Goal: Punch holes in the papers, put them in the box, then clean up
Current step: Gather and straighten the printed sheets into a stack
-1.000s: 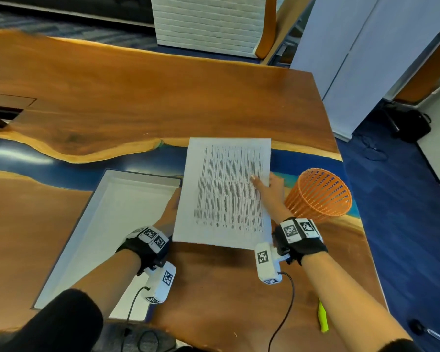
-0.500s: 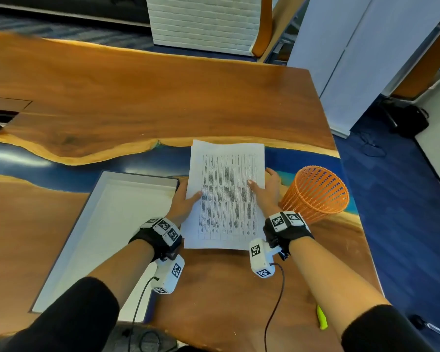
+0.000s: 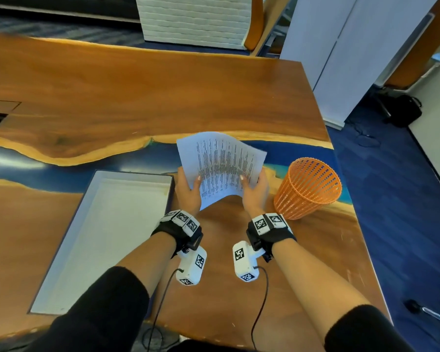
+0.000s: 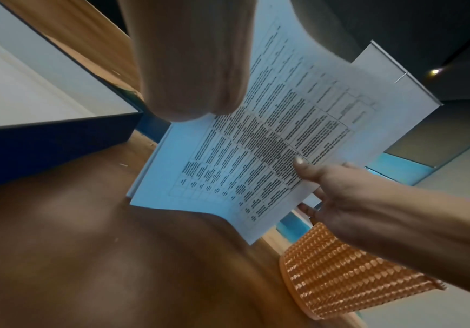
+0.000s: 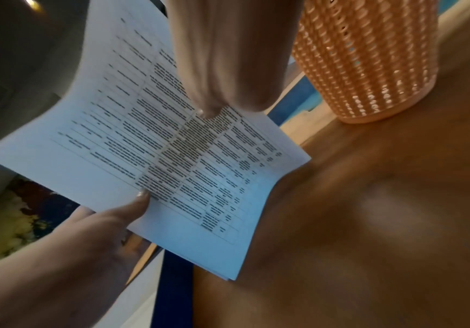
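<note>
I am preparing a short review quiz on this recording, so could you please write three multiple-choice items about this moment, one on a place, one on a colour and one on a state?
1. Where does the basket stand relative to the papers?
A. To their right on the table
B. Inside the box
C. On the floor

2. What colour is the basket?
A. Green
B. Orange
C. Black

3. How are the papers held?
A. Lying flat in the box
B. Pinned flat under one palm
C. Lifted off the table, gripped by both hands

Answers: 1 A, the basket stands right of the papers while the box lies left of them. 2 B, its mesh is orange. 3 C, the left hand and the right hand each grip a side edge and the sheets bow upward.
</note>
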`<state>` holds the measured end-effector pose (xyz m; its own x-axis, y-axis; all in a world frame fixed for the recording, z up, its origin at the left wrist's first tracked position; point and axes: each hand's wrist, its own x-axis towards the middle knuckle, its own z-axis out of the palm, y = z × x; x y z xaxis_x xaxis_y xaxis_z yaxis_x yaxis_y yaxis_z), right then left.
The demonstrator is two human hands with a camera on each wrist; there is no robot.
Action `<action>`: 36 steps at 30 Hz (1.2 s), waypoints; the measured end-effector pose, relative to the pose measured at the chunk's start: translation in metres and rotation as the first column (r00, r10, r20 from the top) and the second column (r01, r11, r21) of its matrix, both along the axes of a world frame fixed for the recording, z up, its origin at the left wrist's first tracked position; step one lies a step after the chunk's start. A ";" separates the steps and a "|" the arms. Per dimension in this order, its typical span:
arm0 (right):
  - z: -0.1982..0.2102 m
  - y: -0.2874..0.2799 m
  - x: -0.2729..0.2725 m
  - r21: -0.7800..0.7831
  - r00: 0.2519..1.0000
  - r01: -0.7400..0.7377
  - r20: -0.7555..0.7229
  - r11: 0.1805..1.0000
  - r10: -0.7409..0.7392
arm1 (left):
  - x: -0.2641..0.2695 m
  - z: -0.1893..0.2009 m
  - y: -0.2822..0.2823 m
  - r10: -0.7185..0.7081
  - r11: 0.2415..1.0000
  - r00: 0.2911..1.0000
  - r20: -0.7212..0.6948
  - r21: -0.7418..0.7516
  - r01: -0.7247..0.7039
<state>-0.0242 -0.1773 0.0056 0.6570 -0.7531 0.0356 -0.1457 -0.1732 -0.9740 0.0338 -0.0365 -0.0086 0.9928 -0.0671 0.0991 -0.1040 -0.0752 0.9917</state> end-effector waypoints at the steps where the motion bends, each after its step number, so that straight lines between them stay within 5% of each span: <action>1: -0.004 0.000 -0.002 -0.010 1.000 -0.004 -0.017 1.000 0.004 | -0.001 -0.002 0.001 0.003 1.000 1.000 -0.009 0.019 -0.002; 8: 0.013 -0.004 -0.004 -0.088 1.000 0.022 -0.005 0.996 -0.022 | -0.003 0.015 0.000 0.005 0.995 0.999 0.045 0.098 -0.010; 17: 0.004 -0.011 -0.018 -0.052 0.994 -0.034 -0.108 0.998 0.028 | -0.012 0.009 0.007 -0.077 0.987 0.995 -0.067 0.133 0.086; 23: 0.014 -0.020 -0.022 -0.115 0.997 -0.042 -0.070 0.993 0.034 | -0.009 0.018 0.010 -0.027 0.995 0.996 0.087 0.103 0.018; 30: -0.011 -0.022 -0.037 0.011 0.988 -0.076 -0.131 0.997 0.077 | -0.024 -0.010 0.022 -0.217 0.971 0.968 -0.123 0.072 0.227; 36: -0.031 -0.037 -0.062 0.034 0.951 -0.142 -0.272 0.989 0.146 | -0.040 -0.032 0.037 -0.436 0.882 0.839 -0.327 0.029 0.470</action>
<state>-0.0864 -0.2141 -0.0249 0.7415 -0.6490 -0.1700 -0.3810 -0.1989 -0.9029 -0.0059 0.0002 -0.0410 0.8286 -0.5093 -0.2326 0.1506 -0.1973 0.9687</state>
